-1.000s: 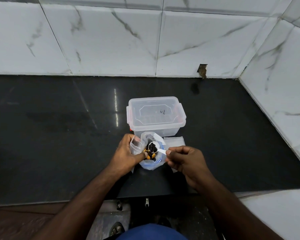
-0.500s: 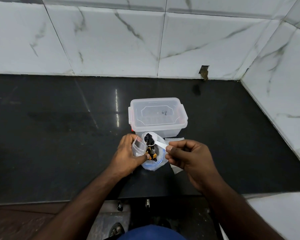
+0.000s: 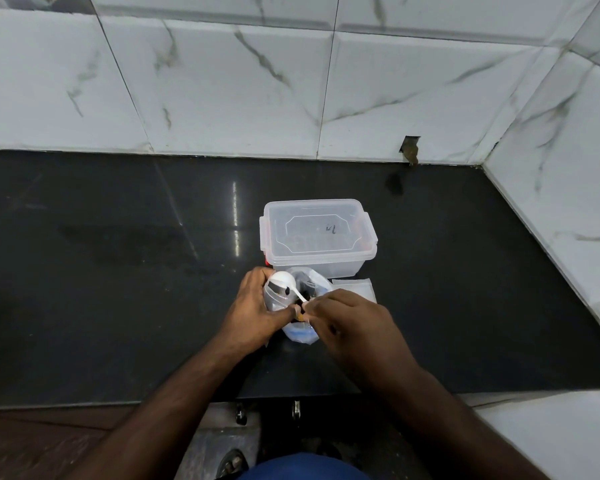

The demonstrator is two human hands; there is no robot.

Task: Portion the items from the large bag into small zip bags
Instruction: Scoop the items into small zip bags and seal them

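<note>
Standing at a black tabletop (image 3: 118, 271), a person's left hand (image 3: 257, 306) grips a clear small zip bag (image 3: 274, 299), mouth up. The right hand (image 3: 347, 320) pinches a white spoon (image 3: 284, 284), its handle slanting from the fingers up-left to the bowl over that bag. The large bag (image 3: 302, 332) between the hands is mostly hidden. A lidded clear container (image 3: 317, 233) sits just behind.

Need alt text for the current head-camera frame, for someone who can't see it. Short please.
Over a black countertop, the right hand holds a white plastic spoon over a small clear bag gripped by the left hand. A larger bag of dark and orange pieces sits between them, with a lidded clear container behind.
</note>
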